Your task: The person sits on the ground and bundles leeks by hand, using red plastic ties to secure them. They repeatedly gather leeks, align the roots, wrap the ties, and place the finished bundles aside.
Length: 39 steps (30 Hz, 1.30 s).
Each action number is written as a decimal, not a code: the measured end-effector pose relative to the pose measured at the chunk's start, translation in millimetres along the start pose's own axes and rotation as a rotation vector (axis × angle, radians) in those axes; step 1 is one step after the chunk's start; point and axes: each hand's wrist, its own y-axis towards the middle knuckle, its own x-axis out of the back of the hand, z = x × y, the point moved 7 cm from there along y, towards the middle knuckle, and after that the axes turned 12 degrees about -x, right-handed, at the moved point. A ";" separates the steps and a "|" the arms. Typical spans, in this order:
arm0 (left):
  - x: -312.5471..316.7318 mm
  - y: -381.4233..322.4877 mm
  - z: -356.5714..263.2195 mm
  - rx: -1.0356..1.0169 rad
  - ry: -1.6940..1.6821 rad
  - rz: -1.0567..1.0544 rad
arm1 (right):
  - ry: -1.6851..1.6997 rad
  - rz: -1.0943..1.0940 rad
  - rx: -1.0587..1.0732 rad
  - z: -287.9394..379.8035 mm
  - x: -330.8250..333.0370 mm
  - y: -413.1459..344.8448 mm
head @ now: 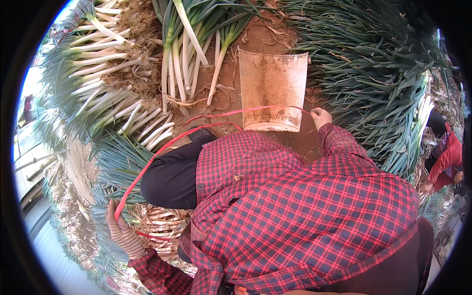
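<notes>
A long red plastic strip is stretched between my two hands, over my bent leg. My left hand, in a striped glove, grips it at the lower left; more of the strip trails behind that hand. My bare right hand pinches its other part between thumb and fingers. Below the strip's far run lies a dirt-stained, curved plastic piece, like a cut-open bucket. Just beyond it, several large green onions lie with white stems towards me. A band-like dry leaf crosses their root ends.
Rooted green onions are heaped at the left. Long green onion leaves form a big pile at the right. Bare soil shows between. Another person in red bends at the far right. More onions lie behind my left leg.
</notes>
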 end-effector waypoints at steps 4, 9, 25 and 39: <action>0.0 -3.3 -12.2 -0.063 -0.009 -0.015 | -0.129 0.054 -0.005 0.0 -7.3 3.5; 3.4 0.3 -23.8 -0.057 0.001 -0.025 | -0.432 0.136 -0.040 -14.4 -35.6 19.3; -15.1 2.3 -60.9 -0.102 0.019 0.044 | -0.059 0.407 0.227 131.5 -96.0 -63.1; -16.2 -5.2 -120.7 -0.169 0.014 0.137 | -0.169 0.534 0.151 188.3 -89.5 -76.5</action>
